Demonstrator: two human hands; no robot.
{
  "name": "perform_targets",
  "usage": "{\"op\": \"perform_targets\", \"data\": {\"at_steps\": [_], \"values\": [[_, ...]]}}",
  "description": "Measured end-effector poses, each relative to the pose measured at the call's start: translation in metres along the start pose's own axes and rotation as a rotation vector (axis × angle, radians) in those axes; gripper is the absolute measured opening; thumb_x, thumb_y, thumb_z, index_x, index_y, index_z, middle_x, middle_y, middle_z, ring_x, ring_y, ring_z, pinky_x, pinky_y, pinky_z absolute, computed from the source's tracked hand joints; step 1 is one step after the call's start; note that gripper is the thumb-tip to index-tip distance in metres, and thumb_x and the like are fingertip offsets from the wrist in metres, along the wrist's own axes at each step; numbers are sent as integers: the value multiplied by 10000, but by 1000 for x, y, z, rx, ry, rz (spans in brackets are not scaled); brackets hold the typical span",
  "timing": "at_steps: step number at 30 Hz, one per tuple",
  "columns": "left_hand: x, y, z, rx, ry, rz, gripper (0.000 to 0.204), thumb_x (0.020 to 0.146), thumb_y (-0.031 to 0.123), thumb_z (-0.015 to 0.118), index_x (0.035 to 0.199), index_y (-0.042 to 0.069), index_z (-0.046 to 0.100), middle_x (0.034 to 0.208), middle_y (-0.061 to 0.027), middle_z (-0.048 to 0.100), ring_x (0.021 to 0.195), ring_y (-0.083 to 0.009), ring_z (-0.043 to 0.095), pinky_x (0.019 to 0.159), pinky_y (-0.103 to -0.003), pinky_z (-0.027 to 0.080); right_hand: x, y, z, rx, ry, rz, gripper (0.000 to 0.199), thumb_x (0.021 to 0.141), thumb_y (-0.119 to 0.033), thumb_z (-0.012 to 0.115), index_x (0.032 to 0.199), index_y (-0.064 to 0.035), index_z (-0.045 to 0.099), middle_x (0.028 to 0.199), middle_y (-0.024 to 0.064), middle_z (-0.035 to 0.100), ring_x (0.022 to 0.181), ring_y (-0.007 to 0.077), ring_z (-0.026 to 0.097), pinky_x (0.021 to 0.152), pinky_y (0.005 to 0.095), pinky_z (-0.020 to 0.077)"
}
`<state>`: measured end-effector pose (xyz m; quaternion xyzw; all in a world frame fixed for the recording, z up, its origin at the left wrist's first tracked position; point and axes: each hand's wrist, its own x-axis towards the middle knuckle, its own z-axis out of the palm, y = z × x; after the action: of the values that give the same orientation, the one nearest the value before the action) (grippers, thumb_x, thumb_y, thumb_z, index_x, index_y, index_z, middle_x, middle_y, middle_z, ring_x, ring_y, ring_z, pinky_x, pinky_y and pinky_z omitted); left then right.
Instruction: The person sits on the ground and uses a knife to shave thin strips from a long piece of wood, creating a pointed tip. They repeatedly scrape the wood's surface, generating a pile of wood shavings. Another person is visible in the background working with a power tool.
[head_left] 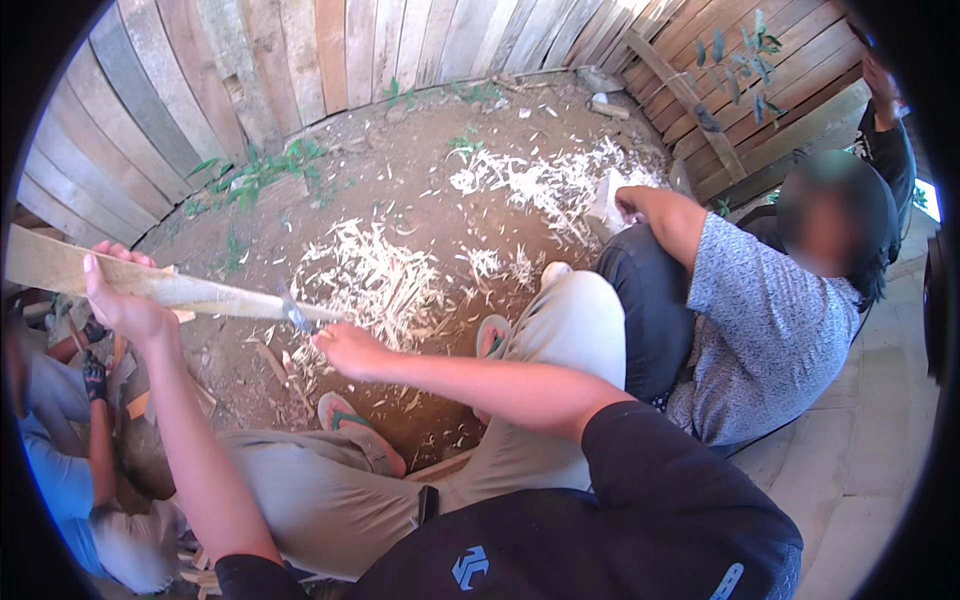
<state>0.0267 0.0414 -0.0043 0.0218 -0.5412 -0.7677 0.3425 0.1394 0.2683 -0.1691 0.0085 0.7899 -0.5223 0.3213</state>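
My left hand [130,290] grips a long pale piece of wood [200,290], thumb on the near side and fingertips showing past its far edge. The wood slants across the left side, wide at the left rim and narrowing toward my right hand. In my closed right hand [352,352] is a short-handled tool with a metal head [293,308], like a small adze or hatchet. Its head is at the wood's narrow end; whether it touches cannot be made out. Most of the handle is hidden by my fist.
Pale wood shavings [370,280] lie on the dirt floor beyond my sandalled feet. A person in a patterned shirt [770,320] sits close on my right, a hand on a pale block [606,205]. Another person in blue [70,490] is at far left. A plank fence [330,60] closes the back.
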Motion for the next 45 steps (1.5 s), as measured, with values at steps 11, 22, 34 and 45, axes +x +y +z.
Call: {"op": "perform_targets", "data": {"at_steps": [11,22,34,45], "values": [[-30,-31,19,62,4,28,390,1005,372,621,1188,28,593,917,-38,578,750,-111,555,649,-266,462,22,63,13,13,-2,-164,684,1082,-607,347,760,-41,557,619,88,525,525,239,586,577,432,512],[-19,-44,2,31,-10,110,422,974,440,630,1107,41,674,870,-25,601,707,-126,586,623,-285,490,-25,6,-18,415,-285,208,596,1006,-750,367,984,-168,493,645,-69,415,442,41,327,342,227,263],[-25,-17,13,23,-13,184,292,995,379,637,1037,93,593,813,6,572,668,-101,552,590,-268,453,-17,30,12,-110,42,-95,614,1084,-487,410,871,46,625,725,225,641,716,400,640,742,502,497],[-21,-20,39,-75,-41,175,262,1002,369,617,1024,108,612,818,34,538,720,-97,547,641,-256,436,-25,-14,-18,-54,-124,169,519,1088,-492,437,816,-59,526,560,6,460,396,135,434,348,322,330]]}}
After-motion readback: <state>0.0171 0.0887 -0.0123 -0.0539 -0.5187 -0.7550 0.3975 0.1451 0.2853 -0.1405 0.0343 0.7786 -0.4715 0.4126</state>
